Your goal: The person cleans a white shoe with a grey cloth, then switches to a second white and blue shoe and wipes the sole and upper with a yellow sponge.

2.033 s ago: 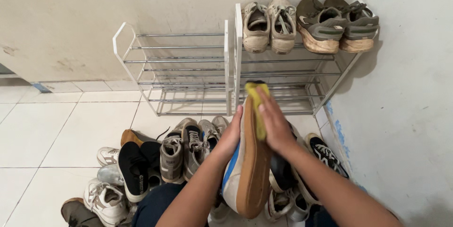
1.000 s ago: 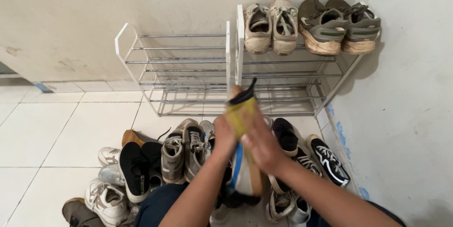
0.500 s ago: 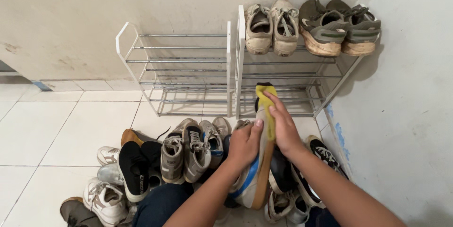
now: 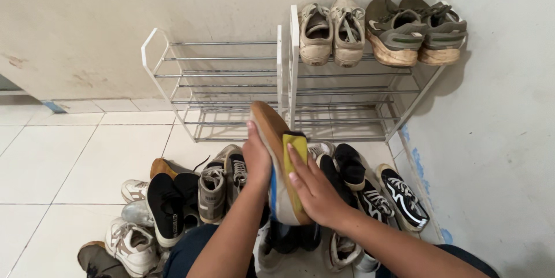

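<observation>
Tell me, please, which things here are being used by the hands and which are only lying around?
In use:
- left hand, gripping the sneaker
- right hand, pressing the yellow cloth on its sole

Lying about:
- shoe pile on the floor
- beige pair and olive pair on the right rack
- left rack

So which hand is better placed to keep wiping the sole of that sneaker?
Right. The right hand already presses the yellow sponge cloth flat against the tan sole of the sneaker. The left hand is wrapped around the sneaker's upper, propping it up, so it looks tied up steadying.
</observation>
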